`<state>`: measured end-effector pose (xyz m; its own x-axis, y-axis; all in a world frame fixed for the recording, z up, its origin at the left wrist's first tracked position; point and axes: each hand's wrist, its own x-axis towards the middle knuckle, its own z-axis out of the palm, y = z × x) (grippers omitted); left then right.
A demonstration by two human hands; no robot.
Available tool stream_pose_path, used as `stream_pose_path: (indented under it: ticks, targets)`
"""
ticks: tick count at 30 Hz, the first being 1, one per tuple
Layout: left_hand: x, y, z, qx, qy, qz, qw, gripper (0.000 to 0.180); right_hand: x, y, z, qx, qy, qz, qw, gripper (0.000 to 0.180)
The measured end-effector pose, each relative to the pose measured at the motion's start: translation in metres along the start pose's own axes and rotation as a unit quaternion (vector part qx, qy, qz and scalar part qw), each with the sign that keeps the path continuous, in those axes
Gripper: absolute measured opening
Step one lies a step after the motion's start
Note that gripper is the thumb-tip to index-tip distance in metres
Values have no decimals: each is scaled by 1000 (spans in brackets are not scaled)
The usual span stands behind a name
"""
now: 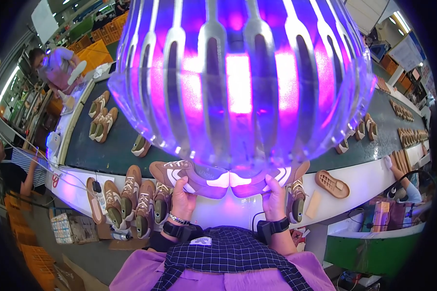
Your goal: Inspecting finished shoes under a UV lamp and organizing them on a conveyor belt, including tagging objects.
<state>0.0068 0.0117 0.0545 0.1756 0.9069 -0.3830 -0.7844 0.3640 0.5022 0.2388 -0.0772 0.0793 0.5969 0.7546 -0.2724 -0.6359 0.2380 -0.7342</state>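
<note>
Under a glowing purple lamp, two brown sneakers with white stripes and pale heel patches meet heel to heel. My left hand (pixel 183 200) is closed on the left sneaker (pixel 182 175), whose toe points left. The right sneaker (pixel 281 175), toe to the right, is gripped by my right hand (pixel 274 196). Both thumbs lie on the sides of the shoes, while the other fingers are partly hidden. The lamp's clear shade covers part of the view just above the shoes.
Brown laced sneakers (pixel 144 206) stand on the white ledge (pixel 228 211) at left, and another sneaker (pixel 297 201) at right. A brown sole (pixel 332 184) lies farther right. The caged lamp (pixel 238 82) hangs close. Behind runs a dark green conveyor (pixel 82 145) carrying shoes. Another person (pixel 58 68) works far left.
</note>
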Motion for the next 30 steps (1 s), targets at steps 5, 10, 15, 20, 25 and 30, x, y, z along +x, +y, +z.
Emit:
stream_pose_path:
  ticks: [5,10,15,20,25,30]
  targets:
    - [2,-2,-7,-7,-1,-37,999,36,2,-1,-4,-21,-15,-7,1000,26]
    - [8,-12,-12,-17,-13,-67,998,39,4,5,-24,73,-43,107,991,36]
    - [50,-7,-17,3,-65,-119,991,40,3,15,-62,90,-50,262,960,42]
    - [141,40,-28,0,-35,-153,988,42,-3,28,-99,118,-79,354,924,53]
    - [184,57,-57,277,132,14,952,53,-19,33,-118,111,-37,324,939,52]
    - [147,46,-81,331,103,78,935,35,-16,29,-115,70,-53,302,949,47]
